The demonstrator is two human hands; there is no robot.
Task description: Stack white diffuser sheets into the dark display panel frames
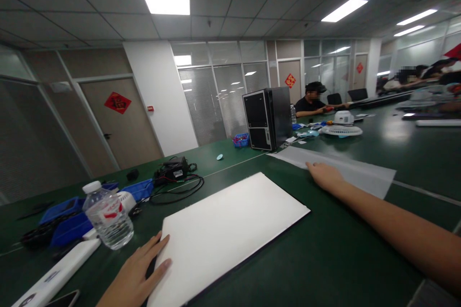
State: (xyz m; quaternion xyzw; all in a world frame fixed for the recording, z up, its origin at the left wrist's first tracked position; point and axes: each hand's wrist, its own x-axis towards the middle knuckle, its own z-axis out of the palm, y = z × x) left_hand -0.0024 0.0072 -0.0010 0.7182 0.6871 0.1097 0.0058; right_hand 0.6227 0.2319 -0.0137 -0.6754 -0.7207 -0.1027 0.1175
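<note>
A flat white panel (230, 230) with a thin dark edge lies on the green table in front of me. My left hand (142, 268) rests at the panel's left edge, its fingers apart and touching the white surface. Farther off to the right, a translucent sheet (355, 170) lies across the table. My right hand (326, 176) is at the sheet's near edge, fingers closed together on it. The fingertips are small and partly hidden there.
A water bottle (108, 216) stands left of the panel, near blue trays (70, 225) and a long white box (59, 273). Black cables and an adapter (175, 168) lie behind. A black computer case (268, 117) stands at the back, and a person (311, 103) sits beyond it.
</note>
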